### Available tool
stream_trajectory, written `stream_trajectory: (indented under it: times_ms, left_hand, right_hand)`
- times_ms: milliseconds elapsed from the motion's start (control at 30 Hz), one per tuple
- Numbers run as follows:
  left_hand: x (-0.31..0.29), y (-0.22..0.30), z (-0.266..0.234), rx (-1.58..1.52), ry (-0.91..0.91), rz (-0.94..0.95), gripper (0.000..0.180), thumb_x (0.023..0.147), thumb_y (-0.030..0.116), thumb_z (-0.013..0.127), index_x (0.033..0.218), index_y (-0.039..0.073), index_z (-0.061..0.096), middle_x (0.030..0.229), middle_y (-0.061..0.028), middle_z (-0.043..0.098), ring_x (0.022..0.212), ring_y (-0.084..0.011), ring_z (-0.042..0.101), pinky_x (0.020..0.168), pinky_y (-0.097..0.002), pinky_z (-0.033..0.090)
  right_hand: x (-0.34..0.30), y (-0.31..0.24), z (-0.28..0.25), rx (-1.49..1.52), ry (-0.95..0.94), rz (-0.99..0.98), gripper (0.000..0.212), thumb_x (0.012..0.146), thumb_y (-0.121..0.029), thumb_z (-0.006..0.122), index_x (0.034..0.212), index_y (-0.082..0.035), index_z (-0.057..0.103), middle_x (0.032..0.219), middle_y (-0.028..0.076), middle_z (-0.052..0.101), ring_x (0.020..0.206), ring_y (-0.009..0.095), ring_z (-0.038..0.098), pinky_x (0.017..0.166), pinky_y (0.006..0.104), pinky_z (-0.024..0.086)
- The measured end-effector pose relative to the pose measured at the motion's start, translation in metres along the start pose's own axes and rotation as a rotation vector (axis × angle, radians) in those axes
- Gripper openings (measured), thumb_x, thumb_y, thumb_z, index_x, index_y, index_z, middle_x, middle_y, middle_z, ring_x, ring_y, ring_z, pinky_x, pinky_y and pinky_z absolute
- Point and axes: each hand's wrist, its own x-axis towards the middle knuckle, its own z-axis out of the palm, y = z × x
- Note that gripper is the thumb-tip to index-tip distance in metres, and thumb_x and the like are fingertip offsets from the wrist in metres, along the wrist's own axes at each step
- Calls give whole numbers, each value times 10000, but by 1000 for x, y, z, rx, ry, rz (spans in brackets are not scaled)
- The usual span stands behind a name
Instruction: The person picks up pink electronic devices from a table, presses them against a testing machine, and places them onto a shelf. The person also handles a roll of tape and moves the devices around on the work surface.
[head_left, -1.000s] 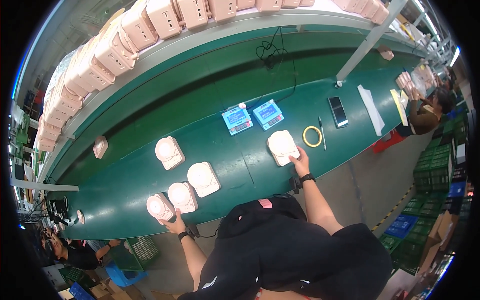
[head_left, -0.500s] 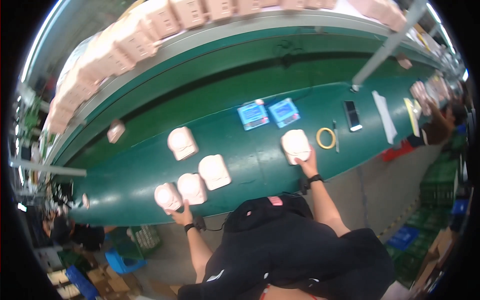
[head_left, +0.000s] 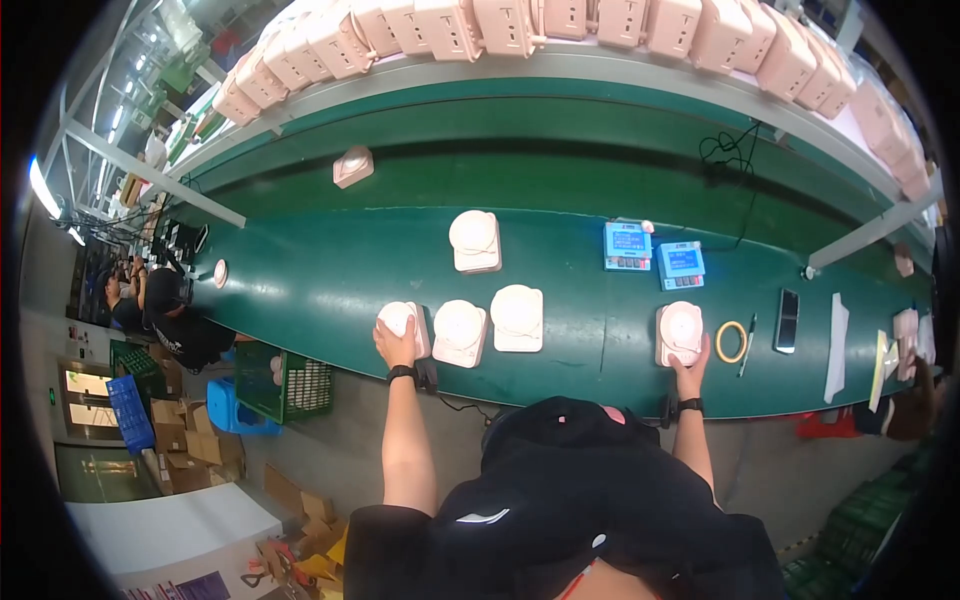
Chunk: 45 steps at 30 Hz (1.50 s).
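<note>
At the far left, a person in a black cap [head_left: 163,293] is beside the long green counter [head_left: 580,372], and a small pale round disc [head_left: 221,273] is on its surface; further right, a pale pink plastic box with a rounded top [head_left: 353,167] sits on the green strip behind. My left fingers [head_left: 382,338] are spread and bent around the near part of the leftmost pink round-topped box [head_left: 421,330], holding it on the counter; just right of it stands a second pink box [head_left: 461,333], then a third pink box [head_left: 518,318], with a fourth pink box [head_left: 475,240] behind them. Next come two small blue meters with lit screens, the left meter [head_left: 628,246] and the right meter [head_left: 681,265]; in front of them, my right fingers [head_left: 704,352] hold the rightmost pink box [head_left: 680,325] by its near right corner, thumb on top; beyond lie a yellow ring [head_left: 731,342], a slim pen-like stick [head_left: 748,345], a black phone [head_left: 788,321] and a long white strip [head_left: 837,348].
</note>
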Motion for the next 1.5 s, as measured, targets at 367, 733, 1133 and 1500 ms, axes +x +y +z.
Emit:
stream_trajectory:
  times_ms: [367,733,1133,1500]
  left_hand:
    - [-52,60,1,238,-146,76,977,602,469,767,1361,60,307,1392,-276,273,1240,-430,331,969,-519,339]
    - [-22,94,37,349,-120,147,1002,606,480,762,1366,30,287,1400,-265,288,1258,-418,318,1018,-527,263]
    - [19,203,116,273,-303,84,1184,504,493,801,1363,-59,203,1226,-252,484,1126,-367,500,920,-409,440]
    - [-91,248,83,-451,-634,342,1091,504,300,837,1352,-41,243,1215,-262,497,1104,-363,525,912,-396,439]
  right_hand:
    - [-3,-8,0,27,8,46,866,613,-14,737,1356,-54,294,1314,135,383,1226,262,380,1039,364,303]
    - [-1,-9,1,10,12,74,853,623,-13,741,1334,-38,270,1277,127,383,1197,252,390,1027,358,319]
    - [-4,-14,1,44,41,91,892,606,-33,753,1341,-28,247,1292,136,366,1204,258,383,1035,363,314]
    - [-2,6,-10,-118,41,51,896,570,-81,791,1322,-37,307,1253,155,399,1193,311,385,1031,388,305]
